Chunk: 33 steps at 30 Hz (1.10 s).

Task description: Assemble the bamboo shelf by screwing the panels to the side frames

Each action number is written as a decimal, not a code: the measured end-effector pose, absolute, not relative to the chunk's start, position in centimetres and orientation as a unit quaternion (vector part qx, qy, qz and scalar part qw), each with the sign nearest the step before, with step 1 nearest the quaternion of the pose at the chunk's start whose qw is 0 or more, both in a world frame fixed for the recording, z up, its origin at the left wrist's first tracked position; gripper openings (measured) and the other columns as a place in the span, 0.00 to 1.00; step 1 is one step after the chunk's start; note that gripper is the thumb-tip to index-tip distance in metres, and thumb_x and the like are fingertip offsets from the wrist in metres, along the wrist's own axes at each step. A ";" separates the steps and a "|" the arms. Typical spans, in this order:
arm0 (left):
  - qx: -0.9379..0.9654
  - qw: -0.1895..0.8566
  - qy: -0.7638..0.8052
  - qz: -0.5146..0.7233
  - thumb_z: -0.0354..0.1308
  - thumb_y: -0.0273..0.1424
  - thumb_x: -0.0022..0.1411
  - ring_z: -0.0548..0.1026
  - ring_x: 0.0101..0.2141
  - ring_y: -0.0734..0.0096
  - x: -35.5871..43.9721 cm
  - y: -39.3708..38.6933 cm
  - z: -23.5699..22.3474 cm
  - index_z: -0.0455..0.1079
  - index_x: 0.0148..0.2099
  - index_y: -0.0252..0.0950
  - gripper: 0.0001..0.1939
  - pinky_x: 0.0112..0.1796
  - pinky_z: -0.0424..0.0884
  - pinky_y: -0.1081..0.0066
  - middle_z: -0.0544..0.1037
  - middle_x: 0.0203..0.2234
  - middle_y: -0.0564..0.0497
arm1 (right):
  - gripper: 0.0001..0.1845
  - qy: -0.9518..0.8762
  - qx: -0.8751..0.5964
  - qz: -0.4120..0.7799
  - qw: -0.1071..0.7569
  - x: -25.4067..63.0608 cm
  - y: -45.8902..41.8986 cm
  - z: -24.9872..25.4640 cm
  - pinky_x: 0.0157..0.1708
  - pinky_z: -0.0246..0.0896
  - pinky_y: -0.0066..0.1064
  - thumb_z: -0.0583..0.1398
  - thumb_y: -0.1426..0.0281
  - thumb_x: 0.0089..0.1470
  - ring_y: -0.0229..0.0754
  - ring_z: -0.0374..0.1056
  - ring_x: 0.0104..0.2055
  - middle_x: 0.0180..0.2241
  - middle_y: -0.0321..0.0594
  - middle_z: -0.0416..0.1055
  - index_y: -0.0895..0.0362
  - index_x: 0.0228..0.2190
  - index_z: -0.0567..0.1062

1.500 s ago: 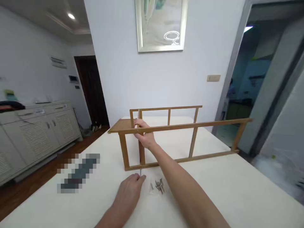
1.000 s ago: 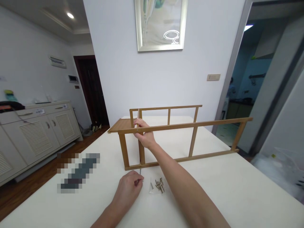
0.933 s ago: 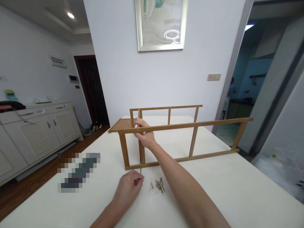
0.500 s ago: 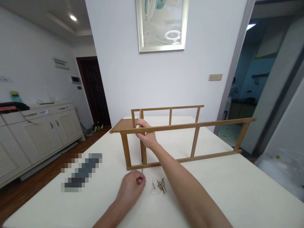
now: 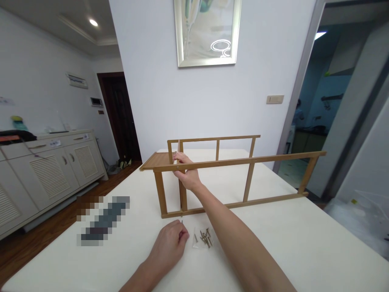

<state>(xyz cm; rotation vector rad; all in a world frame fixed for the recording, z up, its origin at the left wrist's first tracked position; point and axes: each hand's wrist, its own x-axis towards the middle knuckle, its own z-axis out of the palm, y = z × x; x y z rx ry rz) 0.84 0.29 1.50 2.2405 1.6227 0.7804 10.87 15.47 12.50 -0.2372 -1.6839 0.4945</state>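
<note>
A light-brown wooden frame [image 5: 249,182] with long rails and crosspieces stands on its side on the white table. My right hand [image 5: 187,172] reaches between its rails and is closed around an upright wooden board near the left end. A slatted wooden panel [image 5: 158,159] sticks out beyond that end. Below the lower rail, my left hand [image 5: 170,239] is closed with thumb and fingers pinched. The short tip of a thin metal rod [image 5: 182,221] shows above its fingers, just short of the rail; the rest is hidden. Beside this hand, several brass-coloured screws [image 5: 205,238] lie on a clear plastic bag.
A blurred-out dark object [image 5: 106,219] lies on the left of the white table [image 5: 146,271]. A wall with a framed picture [image 5: 208,63] rises behind. White cabinets [image 5: 51,162] stand at the left, and a doorway opens at the right, with a person [image 5: 298,113] far inside.
My left hand has drawn slightly back from the lower rail and turned, and its fingers have closed up more. Less of the metal rod shows. My right hand keeps its hold.
</note>
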 end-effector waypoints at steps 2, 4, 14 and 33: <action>0.764 0.136 0.563 0.285 0.47 0.28 0.62 0.71 0.29 0.67 0.7 0.2 1.7 0.69 0.30 0.37 0.11 0.33 0.63 0.68 0.73 0.26 0.50 | 0.16 -0.736 -0.106 0.221 0.631 10.9 15.5 12.5 0.61 0.52 0.46 0.61 0.71 0.46 0.48 0.61 0.58 0.47 0.40 0.71 0.51 0.40 0.72; 0.743 0.141 0.571 0.320 0.46 0.31 0.64 0.72 0.30 0.67 0.4 0.1 2.0 0.68 0.32 0.37 0.12 0.33 0.64 0.68 0.74 0.27 0.50 | 0.16 -0.735 -0.108 0.223 0.631 10.9 15.4 12.5 0.61 0.52 0.46 0.61 0.71 0.46 0.48 0.61 0.58 0.47 0.40 0.71 0.51 0.40 0.72; 0.554 0.355 0.569 0.493 0.59 0.36 0.53 0.73 0.24 0.71 -1.5 1.7 0.8 0.67 0.38 0.36 0.11 0.30 0.69 0.71 0.74 0.21 0.56 | 0.16 -0.738 -0.132 0.216 0.626 10.9 15.4 12.4 0.61 0.52 0.44 0.61 0.71 0.45 0.47 0.60 0.59 0.47 0.39 0.71 0.51 0.40 0.72; 0.813 -0.021 0.490 0.313 0.48 0.23 0.64 0.76 0.32 0.65 -0.4 0.2 -0.1 0.78 0.35 0.37 0.16 0.36 0.74 0.66 0.79 0.29 0.46 | 0.15 -0.733 -0.117 0.223 0.632 10.9 15.3 12.5 0.61 0.53 0.45 0.61 0.70 0.46 0.48 0.61 0.58 0.47 0.39 0.71 0.51 0.40 0.73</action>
